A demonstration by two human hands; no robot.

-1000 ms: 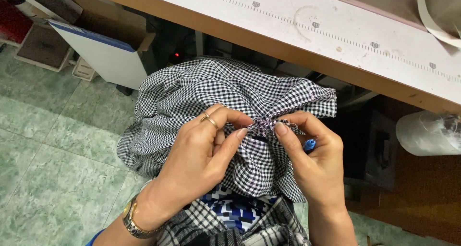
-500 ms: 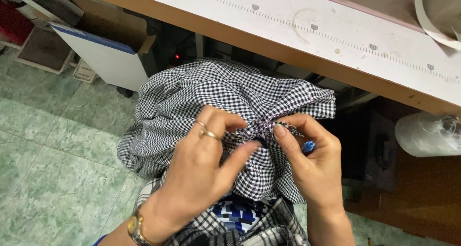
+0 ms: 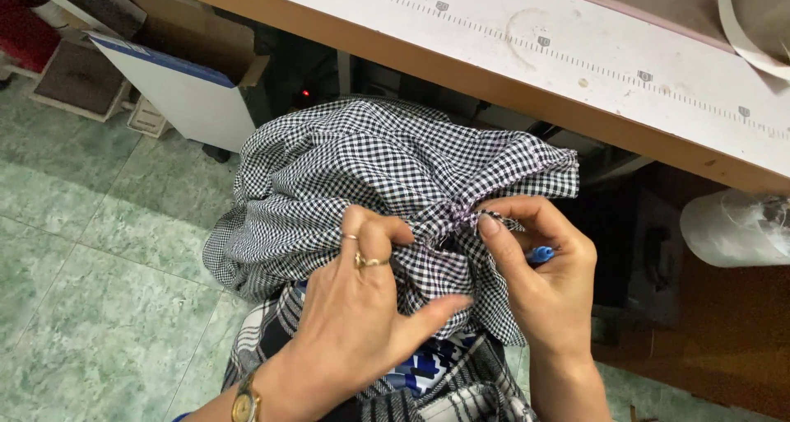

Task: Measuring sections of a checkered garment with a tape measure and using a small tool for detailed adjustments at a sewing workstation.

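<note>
A black-and-white checked fabric piece (image 3: 362, 167) lies bunched over my lap, below the table's edge. My left hand (image 3: 362, 315), with rings and a wristwatch, pinches a gathered fold of the fabric near its middle. My right hand (image 3: 547, 282) grips the same gathered spot from the right with thumb and forefinger. A small blue tool (image 3: 539, 255) is tucked in my right hand's fingers; its working end is hidden.
A white table top (image 3: 576, 51) with a printed ruler strip and a wooden edge runs across the top. A white-and-blue box (image 3: 173, 93) stands on the green tiled floor (image 3: 90, 282) at left. A white roll (image 3: 732, 228) lies at right.
My left hand has slid a little along the fabric and its fingers have spread, the thumb stretching right. My right hand keeps its pinch at the gather.
</note>
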